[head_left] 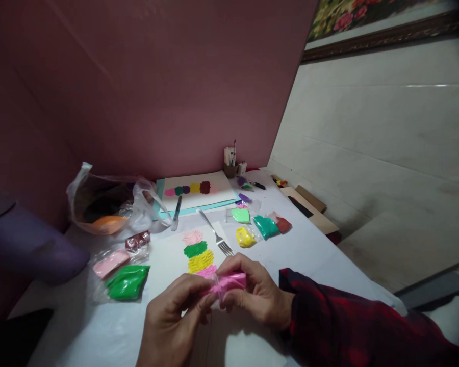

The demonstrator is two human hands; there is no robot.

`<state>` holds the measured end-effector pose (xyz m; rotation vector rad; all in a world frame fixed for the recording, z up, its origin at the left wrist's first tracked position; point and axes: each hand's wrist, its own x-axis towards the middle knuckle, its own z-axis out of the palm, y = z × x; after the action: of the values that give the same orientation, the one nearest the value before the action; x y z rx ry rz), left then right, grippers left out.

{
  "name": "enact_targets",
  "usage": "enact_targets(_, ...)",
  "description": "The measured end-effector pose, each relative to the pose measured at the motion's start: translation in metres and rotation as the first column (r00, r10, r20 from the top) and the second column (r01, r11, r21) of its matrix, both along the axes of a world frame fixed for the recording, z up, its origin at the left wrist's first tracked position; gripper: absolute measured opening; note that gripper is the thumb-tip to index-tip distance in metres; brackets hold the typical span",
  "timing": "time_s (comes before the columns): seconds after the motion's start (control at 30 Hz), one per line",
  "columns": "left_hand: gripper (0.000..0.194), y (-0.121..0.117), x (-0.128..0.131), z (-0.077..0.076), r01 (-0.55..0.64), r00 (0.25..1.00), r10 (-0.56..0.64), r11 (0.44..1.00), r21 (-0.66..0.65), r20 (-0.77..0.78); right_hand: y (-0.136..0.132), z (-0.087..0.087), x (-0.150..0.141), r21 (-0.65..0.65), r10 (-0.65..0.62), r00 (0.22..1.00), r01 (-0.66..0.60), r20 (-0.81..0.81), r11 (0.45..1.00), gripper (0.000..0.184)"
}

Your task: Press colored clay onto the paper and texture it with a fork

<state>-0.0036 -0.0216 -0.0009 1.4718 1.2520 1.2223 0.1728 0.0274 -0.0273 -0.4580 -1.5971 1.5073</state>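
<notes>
The left hand (172, 311) and right hand (258, 295) pinch a pink packet (234, 281) between their fingertips, over the paper sheet (163, 260). A fork (216, 234) lies just beyond the right hand, leaving little room there. The green packet (128, 283) sits apart on the left; rightward, a stretch of bench (321, 260) runs out to its slanting edge.

Flower painting (346, 21) — framed, upper right | mauve wall (160, 86), behind | purple object (30, 242) — left | cardboard (312, 199), right
</notes>
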Motion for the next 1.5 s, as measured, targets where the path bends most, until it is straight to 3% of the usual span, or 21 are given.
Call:
enact_targets(0.13, 0.026, 0.001, -0.004, -0.006, 0.075, 0.987, -0.05, 0.984, 0.16, -0.154, 0.003, -0.003, 0.001, 0.046, -0.057, 0.995, 0.054, 0.077, 0.997, 0.025)
enact_targets(0.23, 0.037, 0.002, -0.005, -0.008, 0.125, 0.984, -0.095, 0.97, 0.21, -0.148, 0.005, -0.005, 0.002, 0.122, -0.125, 0.986, 0.11, 0.115, 0.986, 0.026)
enact_targets(0.43, 0.018, 0.002, -0.003, -0.005, 0.013, 1.0, -0.011, 0.999, -0.042, 0.029, 0.002, -0.004, 0.002, 0.127, -0.083, 0.986, 0.064, 0.147, 0.99, 0.026)
enact_targets(0.5, 0.016, 0.002, -0.003, -0.005, 0.013, 1.0, -0.013, 0.999, -0.05, 0.011, 0.001, -0.003, 0.002, 0.196, -0.088, 0.983, 0.055, 0.162, 0.979, 0.026)
enact_targets(0.63, 0.015, 0.001, -0.003, -0.007, 0.001, 0.989, 0.018, 0.992, 0.127, -0.15, 0.001, -0.002, 0.001, 0.399, -0.16, 0.975, 0.086, 0.156, 0.913, 0.03)
enact_targets(0.7, 0.018, 0.001, -0.004, -0.009, 0.012, 0.976, 0.037, 0.975, 0.221, -0.217, 0.001, -0.001, 0.001, 0.438, -0.18, 0.97, 0.093, 0.162, 0.894, 0.032)
enact_targets(0.87, 0.031, -0.001, -0.004, -0.01, 0.1, 0.968, -0.012, 0.935, 0.34, -0.25, 0.004, -0.003, 0.002, 0.374, -0.174, 0.965, 0.09, 0.197, 0.923, 0.031)
enact_targets(1.0, 0.02, -0.004, -0.002, -0.009, 0.0, 0.985, 0.039, 0.974, 0.226, -0.166, 0.002, -0.003, 0.002, 0.218, -0.119, 0.974, 0.076, 0.192, 0.973, 0.031)
enact_targets(1.07, 0.014, -0.004, 0.0, -0.008, -0.034, 0.983, 0.072, 0.975, 0.222, -0.167, 0.0, -0.003, 0.002, 0.22, -0.152, 0.967, 0.106, 0.205, 0.97, 0.028)
enact_targets(1.2, 0.014, -0.003, 0.001, -0.007, 0.044, 0.969, 0.032, 0.953, 0.299, -0.245, -0.002, -0.001, 0.0, 0.391, -0.271, 0.949, 0.191, 0.161, 0.9, 0.028)
enact_targets(1.33, 0.018, -0.001, 0.004, -0.009, 0.06, 0.957, 0.04, 0.942, 0.329, -0.288, -0.004, -0.002, -0.002, 0.401, -0.398, 0.898, 0.3, 0.186, 0.866, 0.023)
enact_targets(1.5, 0.016, -0.003, 0.005, -0.011, -0.029, 0.953, 0.136, 0.931, 0.365, -0.271, -0.005, -0.001, -0.002, 0.595, -0.367, 0.921, 0.225, 0.128, 0.772, 0.038)
